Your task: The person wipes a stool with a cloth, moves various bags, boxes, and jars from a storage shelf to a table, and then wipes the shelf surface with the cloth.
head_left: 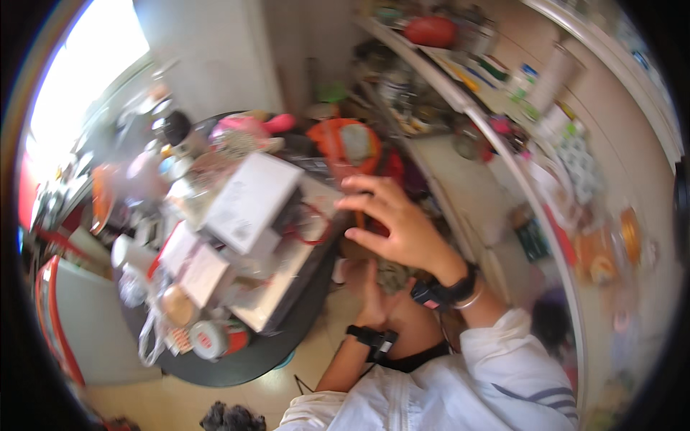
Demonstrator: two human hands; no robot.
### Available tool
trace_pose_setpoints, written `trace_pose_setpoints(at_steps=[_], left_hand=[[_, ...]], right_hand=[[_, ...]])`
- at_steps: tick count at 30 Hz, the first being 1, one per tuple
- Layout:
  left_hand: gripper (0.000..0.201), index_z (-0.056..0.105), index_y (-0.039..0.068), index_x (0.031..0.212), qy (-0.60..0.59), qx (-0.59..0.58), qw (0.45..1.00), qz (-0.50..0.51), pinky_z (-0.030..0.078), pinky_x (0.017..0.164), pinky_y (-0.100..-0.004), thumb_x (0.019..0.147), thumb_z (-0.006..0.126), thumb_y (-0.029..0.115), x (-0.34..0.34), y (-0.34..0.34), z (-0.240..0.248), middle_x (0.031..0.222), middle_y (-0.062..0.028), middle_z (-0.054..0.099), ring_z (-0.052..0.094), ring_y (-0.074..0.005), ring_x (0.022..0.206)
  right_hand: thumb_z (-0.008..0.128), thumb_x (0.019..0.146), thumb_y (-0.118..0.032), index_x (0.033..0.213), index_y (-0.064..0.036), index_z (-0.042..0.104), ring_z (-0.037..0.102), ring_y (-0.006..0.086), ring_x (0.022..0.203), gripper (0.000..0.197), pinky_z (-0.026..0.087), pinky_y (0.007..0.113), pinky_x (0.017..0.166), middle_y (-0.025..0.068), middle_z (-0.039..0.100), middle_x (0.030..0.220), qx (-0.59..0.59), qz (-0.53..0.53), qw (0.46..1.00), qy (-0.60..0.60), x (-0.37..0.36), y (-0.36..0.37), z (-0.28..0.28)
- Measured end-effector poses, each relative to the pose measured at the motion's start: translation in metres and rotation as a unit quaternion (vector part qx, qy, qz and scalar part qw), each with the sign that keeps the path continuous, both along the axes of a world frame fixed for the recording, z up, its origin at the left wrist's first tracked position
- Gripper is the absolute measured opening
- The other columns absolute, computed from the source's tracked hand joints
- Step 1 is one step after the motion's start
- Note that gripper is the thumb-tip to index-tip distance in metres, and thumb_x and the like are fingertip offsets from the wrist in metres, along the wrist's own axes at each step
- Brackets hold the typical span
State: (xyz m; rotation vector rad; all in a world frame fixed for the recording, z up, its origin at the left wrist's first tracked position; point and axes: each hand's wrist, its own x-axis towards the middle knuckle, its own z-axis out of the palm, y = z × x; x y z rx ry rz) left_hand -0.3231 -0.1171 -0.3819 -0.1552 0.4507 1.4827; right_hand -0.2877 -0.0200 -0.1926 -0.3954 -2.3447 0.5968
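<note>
My right hand [392, 219] is raised beside the crowded round table, fingers spread and nothing in them. Closest to it is the edge of a wide flat box [277, 287] with a dark side, lying on the table. On this box rests a white box [253, 194], tilted toward me, with a red loop [316, 228] of cord or handle next to it. Lower down, my left hand [368, 294] is held near my bare leg. Its fingers are blurred, so I cannot make out whether it holds anything. A black strapped device is on each wrist.
The round dark table [237, 370] also bears a pale pink box [194, 266], a jar with a white lid [208, 339] and a plastic bag [149, 334]. An orange bag [345, 144] lies behind it. Crowded shelves with a pale rail [503, 154] stand at right. A grey-white panel [100, 323] is at left.
</note>
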Motion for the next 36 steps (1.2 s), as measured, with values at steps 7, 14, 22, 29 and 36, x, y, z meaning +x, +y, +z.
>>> trace_pose_setpoints(at_steps=[7,14,22,29,36], left_hand=[[0.047,0.048,0.016,0.138,-0.062,0.092,0.992,-0.059,0.034,0.109,-0.0437,0.103,0.039,0.045,0.010,0.013,-0.005,0.141,-0.0039,0.049,0.044,-0.0221,0.131],[0.041,0.050,0.015,0.136,-0.009,0.046,0.986,-0.163,0.038,0.105,-0.0370,0.104,0.041,0.040,0.054,0.020,-0.024,0.133,-0.0018,0.055,0.051,-0.0170,0.123],[0.043,0.048,0.015,0.138,0.019,-0.008,0.981,-0.193,0.037,0.107,-0.0369,0.104,0.041,0.041,0.073,0.029,-0.029,0.134,-0.0015,0.054,0.050,-0.0158,0.124],[0.048,0.041,0.010,0.143,0.005,0.027,0.983,-0.180,0.035,0.110,-0.0366,0.105,0.041,0.038,0.075,0.038,-0.011,0.144,-0.0047,0.046,0.044,-0.0201,0.132],[0.051,0.041,0.014,0.145,0.016,0.029,0.979,-0.202,0.037,0.107,-0.0438,0.103,0.043,0.043,0.065,0.041,-0.016,0.145,-0.0055,0.045,0.043,-0.0232,0.132]], right_hand=[[0.067,0.089,-0.021,0.125,-0.0110,0.061,0.042,0.0316,0.134,0.039,0.040,0.041,0.107,0.0133,0.042,0.147,-0.094,-0.115,0.981,-0.123,0.108,-0.029,-0.141],[0.071,0.084,-0.014,0.109,-0.0107,0.068,0.060,0.0287,0.108,0.026,0.050,0.037,0.089,0.0071,0.063,0.119,-0.185,-0.241,0.950,-0.080,0.161,-0.043,-0.164],[0.066,0.081,-0.004,0.104,-0.0067,0.067,0.062,0.0232,0.086,0.023,0.050,0.033,0.076,0.0085,0.063,0.095,-0.253,-0.215,0.941,-0.066,0.181,-0.018,-0.149],[0.062,0.087,-0.012,0.099,-0.0089,0.068,0.062,0.0225,0.093,0.014,0.050,0.033,0.079,0.0067,0.065,0.100,-0.216,-0.422,0.879,-0.057,0.230,0.061,-0.183],[0.067,0.084,-0.015,0.096,-0.0109,0.069,0.057,0.0286,0.103,0.013,0.049,0.037,0.086,0.0046,0.064,0.102,-0.101,-0.591,0.786,-0.151,0.297,0.071,-0.209]])
